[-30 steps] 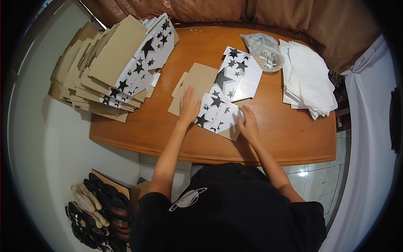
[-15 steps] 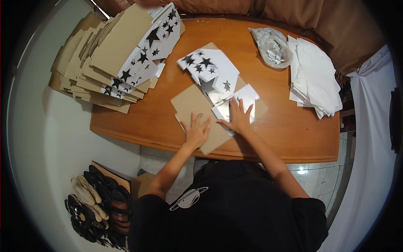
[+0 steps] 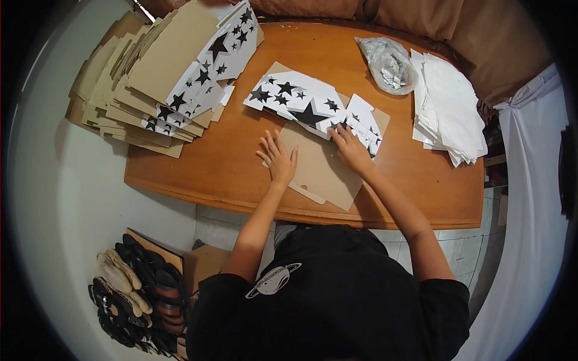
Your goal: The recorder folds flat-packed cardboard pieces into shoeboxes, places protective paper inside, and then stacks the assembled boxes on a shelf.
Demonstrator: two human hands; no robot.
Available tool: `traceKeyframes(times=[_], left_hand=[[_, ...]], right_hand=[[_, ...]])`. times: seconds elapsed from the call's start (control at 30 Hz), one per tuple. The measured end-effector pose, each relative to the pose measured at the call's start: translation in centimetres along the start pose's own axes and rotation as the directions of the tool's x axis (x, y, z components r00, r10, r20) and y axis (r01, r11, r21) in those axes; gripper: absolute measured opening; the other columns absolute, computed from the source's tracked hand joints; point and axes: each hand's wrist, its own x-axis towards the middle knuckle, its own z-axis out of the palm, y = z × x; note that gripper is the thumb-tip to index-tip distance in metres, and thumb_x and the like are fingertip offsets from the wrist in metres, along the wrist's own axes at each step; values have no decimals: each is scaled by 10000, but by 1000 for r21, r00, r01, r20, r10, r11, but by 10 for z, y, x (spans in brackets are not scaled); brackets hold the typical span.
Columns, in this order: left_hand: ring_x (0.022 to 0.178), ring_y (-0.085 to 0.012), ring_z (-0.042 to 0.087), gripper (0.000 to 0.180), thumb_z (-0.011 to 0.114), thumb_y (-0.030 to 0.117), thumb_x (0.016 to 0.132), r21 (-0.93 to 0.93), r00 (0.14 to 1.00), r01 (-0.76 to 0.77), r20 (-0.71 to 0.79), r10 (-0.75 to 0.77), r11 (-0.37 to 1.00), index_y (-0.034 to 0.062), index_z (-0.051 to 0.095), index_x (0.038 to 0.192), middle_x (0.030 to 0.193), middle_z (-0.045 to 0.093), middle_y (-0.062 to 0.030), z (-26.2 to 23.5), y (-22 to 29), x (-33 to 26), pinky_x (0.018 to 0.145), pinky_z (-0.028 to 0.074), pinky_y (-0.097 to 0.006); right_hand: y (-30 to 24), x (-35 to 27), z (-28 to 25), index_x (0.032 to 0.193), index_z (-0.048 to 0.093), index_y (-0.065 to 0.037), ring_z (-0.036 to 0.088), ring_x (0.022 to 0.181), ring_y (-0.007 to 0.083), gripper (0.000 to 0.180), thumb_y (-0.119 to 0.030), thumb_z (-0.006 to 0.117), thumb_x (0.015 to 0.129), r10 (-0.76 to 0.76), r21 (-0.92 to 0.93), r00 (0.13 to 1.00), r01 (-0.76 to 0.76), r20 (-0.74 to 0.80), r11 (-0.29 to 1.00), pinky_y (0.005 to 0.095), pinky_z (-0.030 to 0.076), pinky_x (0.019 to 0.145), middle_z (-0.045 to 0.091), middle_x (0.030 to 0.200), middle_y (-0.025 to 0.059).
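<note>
Left hand [image 3: 279, 159]: fingers spread flat, palm down, pressing the brown inner face of the flattened carton blank [image 3: 322, 171] at its near-left edge. Right hand [image 3: 351, 149]: fingers spread, tips resting on the star-printed flap [image 3: 364, 123] where it folds up from the brown panel. Neither hand pinches anything; both lie open on the card.

Carton blank lies directly under both palms, on the wooden table [image 3: 241, 162], its white star-printed part [image 3: 295, 99] running away beyond the fingertips.

Judgement on the crease in hand: left palm should keep the brown panel pinned so it cannot slide, while the right fingertips run along the fold line with even pressure; pushing from 1 spot risks a crooked crease.

Pose: both forearms come up from the near edge, converging slightly; wrists low, elbows bent.

Outward: left of the left hand, a stack of flat blanks [image 3: 156, 78]. Beyond the right hand, a clear bag [image 3: 390, 63] and a pile of white sheets [image 3: 448, 105].
</note>
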Motion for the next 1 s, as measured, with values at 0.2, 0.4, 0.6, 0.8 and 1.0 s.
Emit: traceKeyframes(times=[0.2, 0.4, 0.6, 0.8, 1.0], left_hand=[[1341, -465, 45, 950, 648, 381, 791, -154, 980, 151, -108, -169, 976, 27, 41, 1431, 1471, -13, -234, -6, 7, 2, 1010, 81, -663], [1331, -401, 200, 988, 693, 217, 751, -302, 980, 43, -174, -99, 952, 50, 0, 1434, 1449, 196, -220, -38, 40, 40, 1042, 201, -547], [1214, -346, 434, 856, 549, -47, 716, -489, 988, -130, 6, 152, 863, 133, 126, 1438, 1373, 375, -203, -56, 30, 82, 903, 434, -343], [1035, -344, 555, 675, 493, -58, 714, -475, 990, -136, -107, 96, 869, 121, 359, 1351, 1262, 490, -160, -63, 28, 42, 787, 489, -358], [1047, -345, 559, 616, 486, -33, 744, -497, 988, -76, -156, -3, 864, 46, 328, 1334, 1267, 468, -191, -77, 23, 38, 757, 524, -345]], right_hand=[[-2, -51, -44, 1387, 287, -110, 335, 1284, 366, 729, 128, 467, 722, 312, 400, 823, -114, -474, 909, 378, 395, 978, 283, 1419, 194], [14, -80, -35, 1412, 173, -35, 235, 1342, 258, 716, 155, 347, 743, 607, 709, 531, -15, -591, 705, 308, 287, 1040, 206, 1458, 145], [45, -65, -35, 1360, 318, -46, 358, 1272, 206, 680, 166, 360, 715, 493, 722, 677, 84, -547, 687, 260, 359, 964, 258, 1454, 154], [72, -52, -37, 1238, 484, -59, 533, 1032, 166, 534, 102, 478, 728, 454, 680, 716, 40, -531, 732, 216, 439, 716, 402, 1374, 151], [59, -38, -78, 1196, 529, -59, 457, 1196, 339, 486, -1, 624, 723, 225, 519, 886, 20, -405, 854, 390, 412, 959, 424, 1328, 183]])
